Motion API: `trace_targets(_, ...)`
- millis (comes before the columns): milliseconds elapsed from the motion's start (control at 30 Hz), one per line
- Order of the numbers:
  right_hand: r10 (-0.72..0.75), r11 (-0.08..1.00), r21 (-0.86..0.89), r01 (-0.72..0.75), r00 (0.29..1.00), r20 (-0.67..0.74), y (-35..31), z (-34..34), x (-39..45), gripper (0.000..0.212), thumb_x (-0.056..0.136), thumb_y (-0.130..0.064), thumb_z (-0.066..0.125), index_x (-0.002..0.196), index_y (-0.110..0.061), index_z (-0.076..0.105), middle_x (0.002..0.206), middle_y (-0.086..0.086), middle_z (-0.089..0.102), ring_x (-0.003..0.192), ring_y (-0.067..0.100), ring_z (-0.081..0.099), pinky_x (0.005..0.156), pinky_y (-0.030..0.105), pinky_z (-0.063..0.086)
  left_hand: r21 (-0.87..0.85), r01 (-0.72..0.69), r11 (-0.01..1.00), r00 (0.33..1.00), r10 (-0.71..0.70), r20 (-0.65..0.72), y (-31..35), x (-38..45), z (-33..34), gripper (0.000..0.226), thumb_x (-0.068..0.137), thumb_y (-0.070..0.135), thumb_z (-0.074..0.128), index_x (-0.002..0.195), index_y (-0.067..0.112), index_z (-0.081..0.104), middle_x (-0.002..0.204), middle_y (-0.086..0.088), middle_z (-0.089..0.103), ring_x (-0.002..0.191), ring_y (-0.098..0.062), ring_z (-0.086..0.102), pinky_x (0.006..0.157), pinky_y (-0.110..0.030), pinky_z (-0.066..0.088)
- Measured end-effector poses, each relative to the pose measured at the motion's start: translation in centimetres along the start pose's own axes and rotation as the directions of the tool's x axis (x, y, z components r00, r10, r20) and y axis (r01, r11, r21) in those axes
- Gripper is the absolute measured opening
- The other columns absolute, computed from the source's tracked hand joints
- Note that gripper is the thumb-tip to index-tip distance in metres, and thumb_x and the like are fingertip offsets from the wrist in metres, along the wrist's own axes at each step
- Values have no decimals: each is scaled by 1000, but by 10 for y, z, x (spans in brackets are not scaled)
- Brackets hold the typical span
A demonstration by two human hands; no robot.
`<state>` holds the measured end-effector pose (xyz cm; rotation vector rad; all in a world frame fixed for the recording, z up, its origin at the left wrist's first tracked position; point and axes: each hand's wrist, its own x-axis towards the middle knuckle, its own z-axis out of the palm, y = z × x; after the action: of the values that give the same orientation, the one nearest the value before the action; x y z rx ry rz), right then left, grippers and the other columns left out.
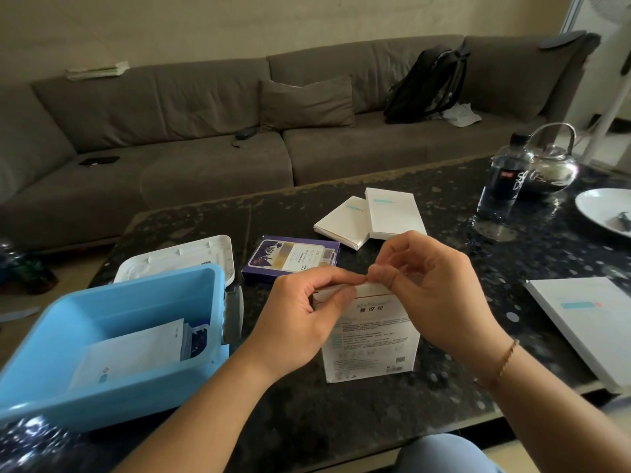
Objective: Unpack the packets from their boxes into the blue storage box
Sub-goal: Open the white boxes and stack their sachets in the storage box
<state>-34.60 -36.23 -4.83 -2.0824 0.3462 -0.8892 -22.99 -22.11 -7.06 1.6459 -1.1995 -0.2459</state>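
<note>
white box stands upright on the tabletop under your fingers — left hand steadies its top, right hand pinches the flap to open it — blue storage box waits to their left.

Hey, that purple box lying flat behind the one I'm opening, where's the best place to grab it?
Take the purple box across its two long edges, coming down from above. It lies flat on the table with its top face clear, and there is open space along both long sides for the grip.
</note>
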Motion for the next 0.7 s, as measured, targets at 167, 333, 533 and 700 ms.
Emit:
trace_targets(167, -19, 999, 39, 21, 999, -32, 6, 2, -2, 21, 81, -18, 76, 78, -32, 61, 79, -13, 69, 64, 11, 65, 57, 27, 54, -12, 5, 1000, 1000, -5, 20, -4, -1, 1, 18, 93, 29, 60, 107, 35, 69, 102, 17, 73, 102, -1, 66, 79, -15, 53)
trace_targets(333, -30, 995, 98, 32, 999, -18, 8, 3, -3, 21, 84, -17, 72, 80, -33, 59, 76, -9, 73, 66, 9, 69, 58, 24, 55, 139, -181, 974, 983, 173, 68, -19, -5, 0, 32, 97, 34, 56, 124, 20, 63, 118, 7, 68, 110, -4, 64, 85, -25, 58)
trace_targets(533, -100, 991, 82, 104, 994, -50, 9, 5, -5, 22, 85, -14, 71, 82, -31, 58, 70, -6, 71, 66, 9, 70, 56, 24, 56, 318, -331, 888, 943, 327, 68, -18, -3, 4, 28, 99, 32, 54, 121, 16, 62, 117, 6, 67, 107, -6, 65, 81, -24, 59)
trace_targets(700, -278, 960, -34, 277, 959, -60, 18, 5, -9, 11, 88, -24, 70, 87, -28, 59, 80, -11, 68, 75, 7, 70, 60, 28, 59, 461, -307, 833, 943, 330, 33, -14, -1, 5, 24, 99, 37, 51, 111, 20, 61, 101, 9, 68, 91, -6, 64, 71, -26, 57)
